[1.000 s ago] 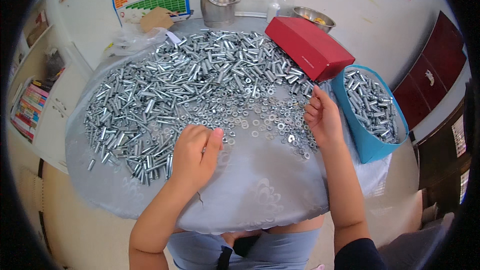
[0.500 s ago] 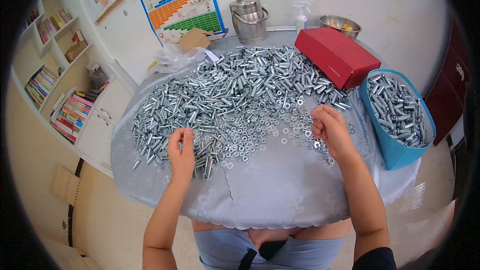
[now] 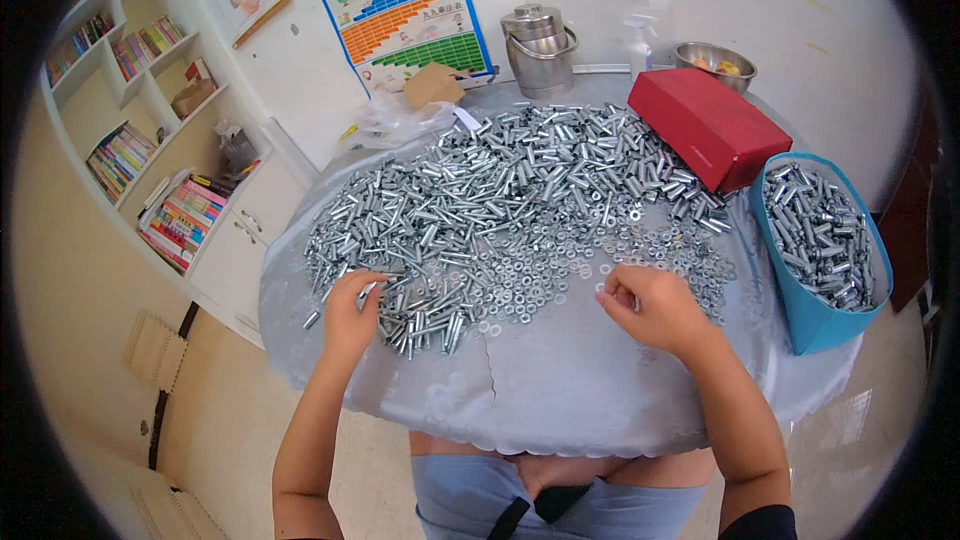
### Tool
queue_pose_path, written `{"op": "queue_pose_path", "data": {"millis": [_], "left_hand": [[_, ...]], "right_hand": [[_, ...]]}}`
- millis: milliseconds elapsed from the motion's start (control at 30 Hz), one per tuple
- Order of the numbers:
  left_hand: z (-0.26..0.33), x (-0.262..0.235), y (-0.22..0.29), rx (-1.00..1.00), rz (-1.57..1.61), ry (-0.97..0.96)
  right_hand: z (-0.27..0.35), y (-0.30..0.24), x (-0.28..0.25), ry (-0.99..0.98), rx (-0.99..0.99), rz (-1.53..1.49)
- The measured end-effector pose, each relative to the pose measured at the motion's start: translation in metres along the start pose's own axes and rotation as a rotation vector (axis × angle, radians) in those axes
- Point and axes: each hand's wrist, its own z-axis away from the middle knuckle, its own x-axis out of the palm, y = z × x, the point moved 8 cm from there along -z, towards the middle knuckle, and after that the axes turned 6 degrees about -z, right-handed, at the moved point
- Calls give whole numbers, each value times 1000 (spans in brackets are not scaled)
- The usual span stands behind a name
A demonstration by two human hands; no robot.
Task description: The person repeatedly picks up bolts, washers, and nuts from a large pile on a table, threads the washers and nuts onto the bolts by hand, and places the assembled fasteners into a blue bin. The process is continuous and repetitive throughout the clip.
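A broad pile of silver metal bolts and tube-shaped sleeves [image 3: 430, 210] covers the table's middle and left. My left hand [image 3: 350, 312] is at the pile's near left edge, thumb and forefinger closed around a slim silver bolt [image 3: 369, 290]. Loose nuts and washers [image 3: 515, 285] lie along the pile's near side, with more washers [image 3: 680, 252] at the right. Over the cloth just in front of these, my right hand [image 3: 655, 308] is curled with its fingertips pinched together. Whatever lies between those fingertips is too small to make out.
A red box [image 3: 710, 125] and a blue fabric bin [image 3: 815, 325] full of metal sleeves stand at the right. Along the back are a steel pot [image 3: 540, 55], a spray bottle [image 3: 640, 48], a steel bowl [image 3: 735, 77] and a plastic bag [image 3: 395, 120]. A grey cloth [image 3: 560, 390] covers the table.
My left hand has closed on a bolt at the pile's edge. My right hand has drawn back from the washers, toward me and to the left. The view has shifted slightly.
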Motion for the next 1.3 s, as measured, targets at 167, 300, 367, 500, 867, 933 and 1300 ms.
{"op": "queue_pose_path", "data": {"millis": [167,300,367,500,867,933,1300], "left_hand": [[27,-20,-61,-32,-222,34],[56,-42,-129,-243,-108,30],[70,-45,-152,-361,-92,44],[79,-47,-144,-360,-11,47],[91,-58,-133,-333,-161,54],[99,-54,-155,-367,-198,61],[84,-38,-164,-461,-100,73]], "right_hand": [[0,-16,19,-100,-106,10],[-1,-25,31,-76,-195,7],[-1,-29,38,-123,-221,66],[-2,-54,66,-151,-339,56],[-34,-112,136,-184,-472,134],[-34,-115,143,-199,-495,138],[-28,-111,162,-231,-503,217]]}}
